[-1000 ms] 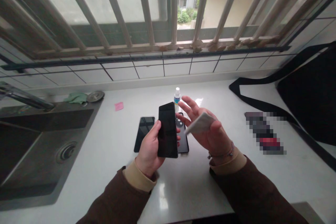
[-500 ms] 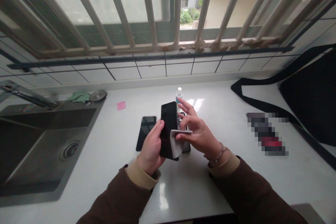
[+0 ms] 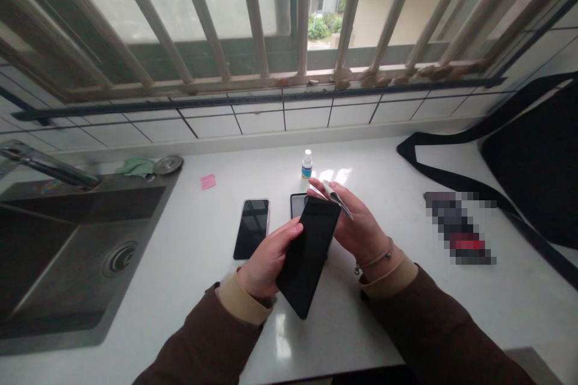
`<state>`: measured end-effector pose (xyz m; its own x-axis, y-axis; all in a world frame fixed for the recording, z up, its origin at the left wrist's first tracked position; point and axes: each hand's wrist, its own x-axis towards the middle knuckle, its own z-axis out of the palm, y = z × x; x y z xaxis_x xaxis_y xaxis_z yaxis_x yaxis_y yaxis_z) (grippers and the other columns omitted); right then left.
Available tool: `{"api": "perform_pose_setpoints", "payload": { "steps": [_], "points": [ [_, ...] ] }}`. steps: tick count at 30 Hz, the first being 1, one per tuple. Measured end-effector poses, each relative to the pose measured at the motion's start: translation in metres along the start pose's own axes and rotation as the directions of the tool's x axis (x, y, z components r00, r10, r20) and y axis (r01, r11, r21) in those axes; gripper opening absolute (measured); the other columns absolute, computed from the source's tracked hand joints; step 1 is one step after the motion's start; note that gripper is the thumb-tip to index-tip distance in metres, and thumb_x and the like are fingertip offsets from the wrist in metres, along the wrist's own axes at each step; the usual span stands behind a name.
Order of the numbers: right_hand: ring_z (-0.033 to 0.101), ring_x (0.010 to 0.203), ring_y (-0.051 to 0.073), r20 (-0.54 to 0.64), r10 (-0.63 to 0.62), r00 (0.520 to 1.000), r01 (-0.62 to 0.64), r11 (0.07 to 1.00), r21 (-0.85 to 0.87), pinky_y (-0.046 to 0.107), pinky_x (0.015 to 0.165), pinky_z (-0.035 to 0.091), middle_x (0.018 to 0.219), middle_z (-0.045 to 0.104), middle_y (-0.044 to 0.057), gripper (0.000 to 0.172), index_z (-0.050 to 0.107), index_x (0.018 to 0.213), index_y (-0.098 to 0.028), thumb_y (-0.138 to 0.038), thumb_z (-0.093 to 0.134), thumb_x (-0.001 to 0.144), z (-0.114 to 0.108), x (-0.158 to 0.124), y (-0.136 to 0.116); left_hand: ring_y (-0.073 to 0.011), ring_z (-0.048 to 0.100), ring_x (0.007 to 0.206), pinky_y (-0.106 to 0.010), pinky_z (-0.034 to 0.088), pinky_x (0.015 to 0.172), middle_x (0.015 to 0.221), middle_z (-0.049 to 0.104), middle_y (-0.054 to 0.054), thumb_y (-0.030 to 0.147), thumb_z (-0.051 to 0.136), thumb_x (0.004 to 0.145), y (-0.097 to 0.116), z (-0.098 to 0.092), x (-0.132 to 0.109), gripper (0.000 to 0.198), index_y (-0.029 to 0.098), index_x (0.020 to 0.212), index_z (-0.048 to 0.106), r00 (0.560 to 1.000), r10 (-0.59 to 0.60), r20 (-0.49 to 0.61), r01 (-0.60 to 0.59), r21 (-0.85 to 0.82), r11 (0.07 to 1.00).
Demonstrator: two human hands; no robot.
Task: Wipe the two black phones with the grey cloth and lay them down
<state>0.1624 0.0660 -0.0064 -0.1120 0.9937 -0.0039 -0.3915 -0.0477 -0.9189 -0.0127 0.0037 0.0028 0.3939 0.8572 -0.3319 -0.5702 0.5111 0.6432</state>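
Observation:
My left hand (image 3: 266, 258) grips a black smartphone (image 3: 309, 258) by its left edge, the thumb on the dark screen and the phone tilted to the right. At the phone's upper right corner, my right hand (image 3: 359, 222) is closed on a folded light grey cloth (image 3: 336, 198). Behind the held phone lies another phone or case with a dark rim (image 3: 298, 204), mostly hidden. To the left a second smartphone (image 3: 251, 228) rests on the counter, screen up. A small white spray bottle (image 3: 307, 168) with a blue label stands just beyond my right fingertips.
A steel sink (image 3: 85, 264) with a faucet (image 3: 49, 165) is on the left. By it lie a green cloth (image 3: 136, 166), a metal drain strainer (image 3: 168, 165) and a pink paper note (image 3: 208, 181). A black bag (image 3: 537, 162) with a strap lies at right, near a blurred-out item (image 3: 460, 228).
The held phone has tilted clockwise and moved slightly lower. My right hand has drawn the cloth from the phone's lower face up to its upper right corner.

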Motion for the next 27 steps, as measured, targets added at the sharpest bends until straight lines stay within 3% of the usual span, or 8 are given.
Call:
{"api": "perform_pose_setpoints", "payload": {
  "steps": [4,7,11,13,18,20,24,27],
  "points": [
    [0.074,0.096,0.02,0.048,0.15,0.988,-0.157,0.962,0.222,0.036,0.09,0.063,0.106,0.079,0.004,0.038,0.079,0.121,-0.026,-0.055,0.075,0.097,0.001,0.0,-0.002,-0.0203,0.075,0.075,-0.03,0.062,0.073,0.09,0.081,-0.009,0.038,0.07,0.099,0.005,0.004,-0.002,0.029,0.015,0.113,0.08,0.999,0.023,-0.04,-0.027,-0.102,0.994],
    [0.071,0.105,0.02,0.131,0.036,0.991,-0.069,0.963,0.26,0.034,0.093,0.061,0.126,0.075,0.005,0.027,0.078,0.099,-0.026,-0.051,0.084,0.092,0.005,-0.007,-0.009,-0.0194,0.072,0.069,-0.029,0.06,0.066,0.085,0.079,-0.01,0.047,0.068,0.098,0.012,0.005,-0.003,0.037,0.014,0.11,0.079,0.967,0.183,-0.176,-0.205,-0.122,0.971],
    [0.069,0.117,0.027,0.423,-0.067,0.904,-0.017,0.981,0.191,0.048,0.106,0.058,0.13,0.07,0.007,0.041,0.063,0.078,-0.024,-0.055,0.089,0.086,0.006,-0.016,-0.012,-0.0222,0.076,0.087,-0.036,0.063,0.085,0.098,0.081,-0.008,0.05,0.069,0.097,0.019,0.007,-0.002,0.054,0.021,0.143,0.069,0.891,0.351,-0.287,-0.411,-0.187,0.892],
    [0.066,0.126,0.03,0.514,-0.102,0.852,0.057,0.993,0.102,0.053,0.113,0.053,0.131,0.069,0.008,0.041,0.061,0.077,-0.024,-0.053,0.09,0.086,0.005,-0.017,-0.01,-0.0229,0.076,0.094,-0.038,0.063,0.093,0.104,0.079,-0.009,0.049,0.07,0.098,0.02,0.007,0.0,0.056,0.017,0.144,0.068,0.882,0.373,-0.286,-0.441,-0.224,0.869],
    [0.055,0.144,0.031,0.498,-0.184,0.847,0.304,0.937,-0.171,0.056,0.125,0.042,0.147,0.061,0.008,0.028,0.066,0.084,-0.026,-0.043,0.087,0.092,0.004,-0.014,-0.005,-0.0188,0.074,0.097,-0.036,0.061,0.1,0.101,0.075,-0.005,0.036,0.071,0.101,0.019,0.004,0.007,0.021,0.017,0.109,0.074,0.845,0.397,-0.358,-0.498,-0.259,0.828],
    [0.049,0.151,0.032,0.503,-0.212,0.838,0.361,0.907,-0.219,0.057,0.126,0.041,0.156,0.056,0.007,0.028,0.066,0.086,-0.027,-0.045,0.086,0.092,0.006,-0.014,-0.006,-0.019,0.074,0.099,-0.037,0.06,0.102,0.101,0.074,-0.005,0.035,0.069,0.104,0.019,0.004,0.009,0.018,0.018,0.102,0.072,0.835,0.376,-0.401,-0.501,-0.274,0.821],
    [0.038,0.161,0.032,0.509,-0.257,0.822,0.43,0.865,-0.258,0.058,0.131,0.036,0.169,0.045,0.007,0.025,0.063,0.09,-0.027,-0.044,0.079,0.098,0.015,-0.022,-0.005,-0.0209,0.075,0.105,-0.038,0.06,0.104,0.106,0.076,-0.005,0.038,0.073,0.102,0.015,0.002,0.011,0.018,0.02,0.105,0.071,0.836,0.366,-0.409,-0.491,-0.256,0.833],
    [0.038,0.16,0.034,0.48,-0.297,0.825,0.48,0.816,-0.321,0.06,0.129,0.037,0.168,0.044,0.009,0.023,0.062,0.092,-0.026,-0.041,0.078,0.1,0.022,-0.028,0.002,-0.0209,0.075,0.109,-0.037,0.06,0.104,0.114,0.076,-0.005,0.037,0.077,0.1,0.01,0.002,0.009,0.021,0.022,0.113,0.071,0.85,0.359,-0.385,-0.461,-0.215,0.861]
  ]
}}
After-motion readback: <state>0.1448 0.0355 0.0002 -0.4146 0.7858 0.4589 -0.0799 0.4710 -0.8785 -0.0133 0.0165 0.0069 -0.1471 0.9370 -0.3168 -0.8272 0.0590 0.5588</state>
